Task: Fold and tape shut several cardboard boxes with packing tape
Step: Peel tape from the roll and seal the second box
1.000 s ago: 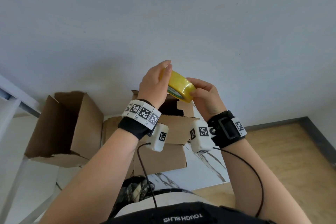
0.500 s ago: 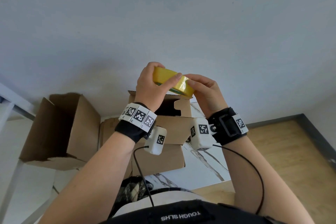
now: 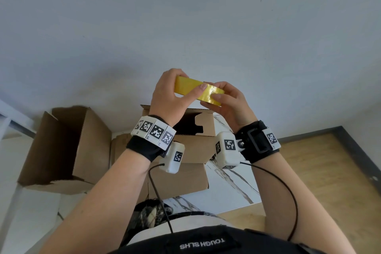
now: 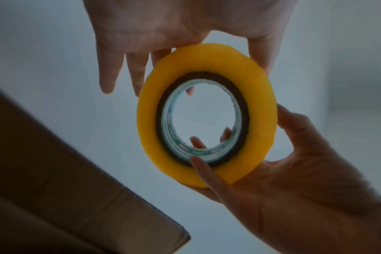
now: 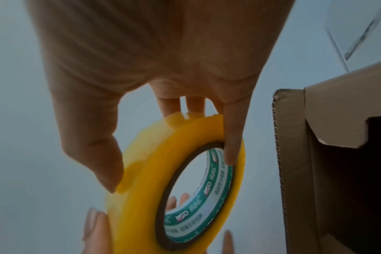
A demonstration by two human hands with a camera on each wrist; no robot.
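Both hands' fingers grip a glossy yellow tape roll (image 3: 199,91) over open corrugated cardboard boxes (image 3: 193,150) on the marbled worktop (image 3: 231,187).

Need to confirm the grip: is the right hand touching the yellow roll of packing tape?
Touching. The right wrist view shows the right hand with thumb and fingers pressed on the yellow roll of packing tape.

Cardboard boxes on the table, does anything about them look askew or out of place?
Yes. The box on the left lies tipped on its side, its opening facing sideways. The box in the middle is still open, untaped. Both hands hold the yellow tape roll above it.
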